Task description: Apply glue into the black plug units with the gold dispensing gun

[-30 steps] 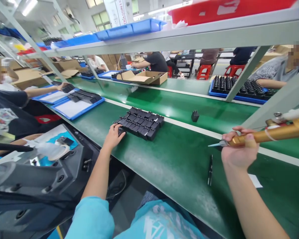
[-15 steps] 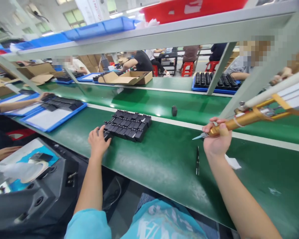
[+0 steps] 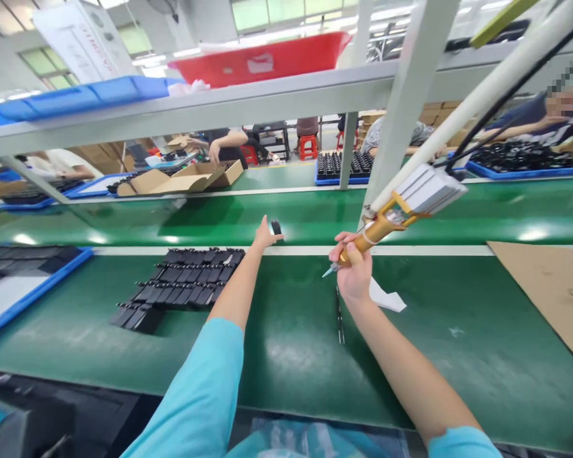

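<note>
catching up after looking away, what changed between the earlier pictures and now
The left hand came off the near-left corner of the grouped black blocks and reached forward and right to the lone black block; whether it grips it is unclear. The view swung right. The right hand still holds the gold tool; the grouped black blocks stay on the green table.

This is a factory assembly line: a green conveyor belt (image 3: pixel 424 222) runs beside a long workbench (image 3: pixel 286 312) holding rows of black plug adapters (image 3: pixel 191 275). Beyond are parts-filled blue trays (image 3: pixel 328 182), an open cardboard carton (image 3: pixel 228 175), red stools (image 3: pixel 308 147) and workers (image 3: pixel 223 138), below a steel shelf (image 3: pixel 291 105).
</note>
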`<state>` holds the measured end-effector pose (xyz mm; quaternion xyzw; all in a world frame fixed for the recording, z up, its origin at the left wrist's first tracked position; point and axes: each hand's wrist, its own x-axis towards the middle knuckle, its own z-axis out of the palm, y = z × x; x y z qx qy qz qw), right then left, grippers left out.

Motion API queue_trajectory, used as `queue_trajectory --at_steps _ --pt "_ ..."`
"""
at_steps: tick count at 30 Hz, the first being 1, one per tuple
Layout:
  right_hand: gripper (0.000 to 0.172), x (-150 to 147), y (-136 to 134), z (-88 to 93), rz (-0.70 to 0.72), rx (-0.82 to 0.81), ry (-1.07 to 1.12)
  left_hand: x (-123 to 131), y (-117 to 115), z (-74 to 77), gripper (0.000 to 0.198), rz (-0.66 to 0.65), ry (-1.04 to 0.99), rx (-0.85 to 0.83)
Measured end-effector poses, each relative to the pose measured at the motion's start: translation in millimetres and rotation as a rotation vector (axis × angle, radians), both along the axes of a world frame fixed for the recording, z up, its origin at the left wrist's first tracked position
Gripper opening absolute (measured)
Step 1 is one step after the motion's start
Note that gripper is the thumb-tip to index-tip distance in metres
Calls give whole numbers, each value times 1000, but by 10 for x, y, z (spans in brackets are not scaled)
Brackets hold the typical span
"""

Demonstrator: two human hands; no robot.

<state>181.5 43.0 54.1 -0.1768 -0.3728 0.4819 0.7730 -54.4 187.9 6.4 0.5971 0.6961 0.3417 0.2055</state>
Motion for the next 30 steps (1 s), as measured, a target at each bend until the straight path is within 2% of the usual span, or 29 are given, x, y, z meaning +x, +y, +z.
queue_trajectory --at_steps 3,5,7,11,14,16,18,22,25,30 --pt "14 -4 5 -14 10 -27 -19 -41 176 -35 83 27 -34 -33" --pt "13 -5 11 -25 22 -22 -32 -55 157 -41 75 17 -52 -32" --pt "13 -2 16 -32 27 -10 -40 -13 39 -65 71 -31 -72 -26" --pt "14 10 33 -32 12 -3 -49 194 -490 -171 73 -226 -120 -63" --pt "14 16 47 -21 0 1 -57 318 -1003 -222 72 -533 -159 -147" --pt "14 17 53 -12 -3 6 -53 355 -1278 -232 72 -690 -155 -224" --pt "14 18 55 -5 -5 3 -50 372 -1448 -240 73 -751 -156 -252" --pt "14 22 53 1 -8 1 -47 392 -1528 -286 65 -745 -248 -141" --pt "13 23 51 2 -10 3 -45 395 -1486 -348 58 -706 -392 -159" --pt "14 24 50 1 -14 11 -49 412 -1413 -475 66 -545 -621 -182"
